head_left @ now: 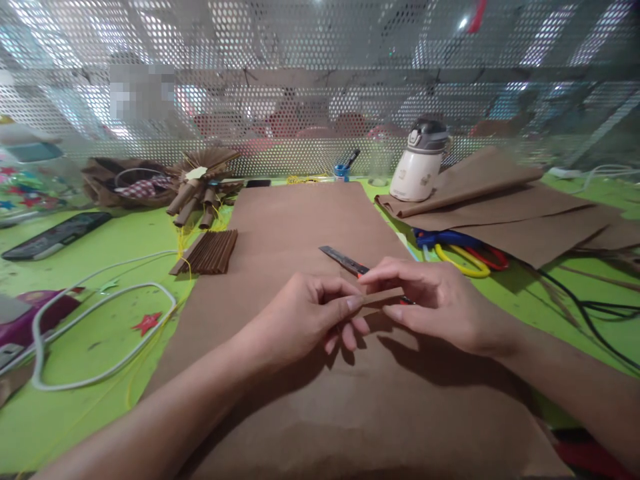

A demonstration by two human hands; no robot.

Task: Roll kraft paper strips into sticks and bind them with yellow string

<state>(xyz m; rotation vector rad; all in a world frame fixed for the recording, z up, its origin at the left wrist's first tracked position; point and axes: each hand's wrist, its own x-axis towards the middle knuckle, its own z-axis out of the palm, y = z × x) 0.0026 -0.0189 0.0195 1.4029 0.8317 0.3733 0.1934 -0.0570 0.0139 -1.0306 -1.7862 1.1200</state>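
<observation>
Between thumb and fingers, my left hand (310, 310) pinches a narrow brown paper strip (384, 297). My right hand (450, 303) curves around the strip's free end, its thumb and fingers apart with a gap between them; I cannot tell whether a fingertip touches the strip. Just behind the hands, a utility knife (343, 259) lies on a long brown paper sheet (300, 213), its handle partly hidden by my right hand. A bundle of folded or rolled brown paper sticks (213, 253) rests at the sheet's left edge.
White bottle (414, 175) and loose brown paper (480, 180) stand back right, near scissors (463, 257) with coloured handles. At left are rolled paper pieces (187, 200), a dark phone (56, 235), white cable (105, 377) and a red star (147, 324). A perforated metal panel (300, 40) closes the back.
</observation>
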